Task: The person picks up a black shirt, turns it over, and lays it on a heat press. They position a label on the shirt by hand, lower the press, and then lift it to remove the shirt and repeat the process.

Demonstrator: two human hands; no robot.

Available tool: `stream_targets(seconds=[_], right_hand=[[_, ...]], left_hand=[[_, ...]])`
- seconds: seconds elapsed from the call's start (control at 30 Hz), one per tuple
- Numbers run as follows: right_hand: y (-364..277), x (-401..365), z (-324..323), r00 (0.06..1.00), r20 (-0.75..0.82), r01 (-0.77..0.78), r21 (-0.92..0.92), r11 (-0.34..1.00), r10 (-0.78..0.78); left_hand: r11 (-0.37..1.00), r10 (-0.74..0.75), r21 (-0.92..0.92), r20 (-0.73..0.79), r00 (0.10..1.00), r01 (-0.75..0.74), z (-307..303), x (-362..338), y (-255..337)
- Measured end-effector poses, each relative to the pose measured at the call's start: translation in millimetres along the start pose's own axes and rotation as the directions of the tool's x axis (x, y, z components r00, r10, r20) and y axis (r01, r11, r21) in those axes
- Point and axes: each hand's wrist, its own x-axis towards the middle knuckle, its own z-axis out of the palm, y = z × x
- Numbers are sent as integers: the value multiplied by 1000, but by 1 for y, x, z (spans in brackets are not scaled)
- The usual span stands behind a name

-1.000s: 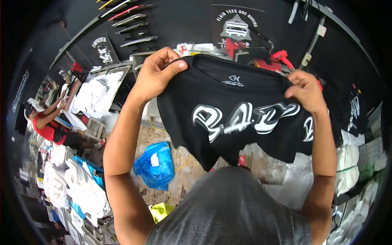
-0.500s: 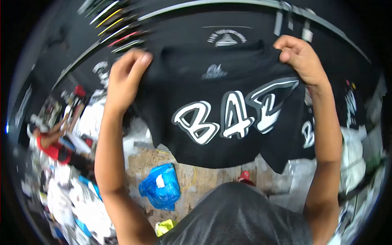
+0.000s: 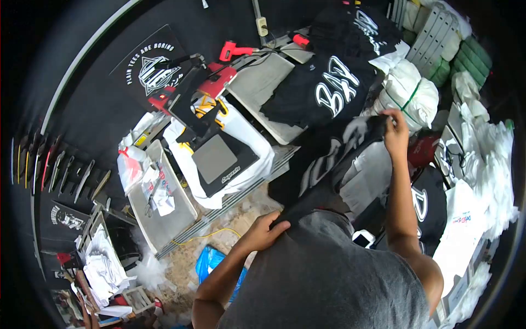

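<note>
A black T-shirt [image 3: 312, 159] with large white lettering hangs stretched and motion-blurred between my two hands, just in front of my body. My right hand [image 3: 396, 137] pinches its edge at the upper right, close to a white bundle [image 3: 408, 93] tied with green strap. At the lower left, my left hand [image 3: 263, 233] has its fingers closed on the opposite edge of the shirt. Beyond it, another black T-shirt [image 3: 301, 93] lettered in white lies spread on the grey table [image 3: 260, 82].
A heat press [image 3: 216, 159] with white fabric around its platen stands left of the shirt. Behind it lies a red heat gun [image 3: 233, 52]. A blue plastic bag [image 3: 208, 262] rests on the floor. White printed garments [image 3: 460, 230] are at right. Another person's arm [image 3: 86, 315] shows at lower left.
My view and body have turned right. The T-shirt, held up facing me before, is now lower and tilted, with both hands still on it. The table with the other shirt has come into view.
</note>
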Motion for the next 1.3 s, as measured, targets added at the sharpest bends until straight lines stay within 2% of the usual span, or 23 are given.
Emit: stream_targets(seconds=[0.07,0.17,0.27,0.33,0.37,0.4,0.47,0.57,0.6,0.63,0.77,0.87,0.93,0.97,1.0,1.03,1.07,1.1,1.13,1.17,1.2,1.27,1.3], right_hand=[[56,-16,-14,975,-214,-49,26,998,53],[118,-6,-30,879,-471,-11,143,990,78],[116,57,-40,809,-583,119,27,993,-81],[108,109,-40,800,-588,154,9,988,-119],[133,139,-46,791,-610,204,183,962,-52],[132,173,-34,748,-652,297,157,942,-127],[129,231,5,729,-600,348,-92,933,-331],[177,311,64,797,-517,162,-315,935,-312],[206,334,86,808,-460,217,-348,912,-368],[229,354,108,827,-391,222,-434,873,-404],[336,393,212,952,-161,185,-373,909,-259],[374,377,249,987,152,88,-225,970,-55],[392,343,242,937,344,22,-226,974,59],[416,309,237,894,405,-104,-224,969,190],[427,277,228,833,460,-224,-230,947,308],[397,254,206,852,445,-119,-351,929,277],[385,220,188,830,437,-206,-336,919,345],[377,195,170,751,502,-245,-391,887,429],[381,157,148,790,524,-151,-338,929,319],[389,109,135,757,382,-328,-478,815,530],[371,89,112,724,383,-400,-445,802,574],[358,50,84,731,292,-443,-484,755,617],[343,35,71,718,232,-506,-472,721,656]], left_hand=[[995,-33,-91,-23,999,30,-3,29,7],[987,154,-50,38,987,-152,-23,86,52],[921,372,-156,85,924,-356,-45,141,88],[907,399,-199,130,908,-371,-64,178,104],[902,413,-205,159,897,-380,-75,200,111],[897,427,-212,184,885,-389,-86,224,115],[895,426,-188,87,901,-405,-103,275,110],[947,152,-285,4,988,-145,-125,356,88],[927,17,-374,-27,999,-26,-128,385,62],[954,-32,-300,-89,995,4,-133,417,43],[985,-173,-57,-329,928,164,-152,530,-56],[969,-181,71,-451,874,238,-151,564,-127],[916,-82,325,-427,900,238,-145,561,-176],[916,-78,330,-413,907,229,-140,555,-185],[861,-219,370,-351,910,350,-133,547,-192],[789,-351,418,-295,889,451,-127,540,-195],[777,-301,444,-359,883,446,-117,533,-195],[838,-175,443,-335,926,319,-116,524,-242],[843,-226,417,-298,928,339,-125,521,-244],[847,-274,394,-252,928,356,-132,522,-243],[880,-170,395,-259,951,265,-142,525,-238],[915,-138,308,-364,921,259,-155,533,-227],[919,4,365,-385,923,149,-160,534,-231]])
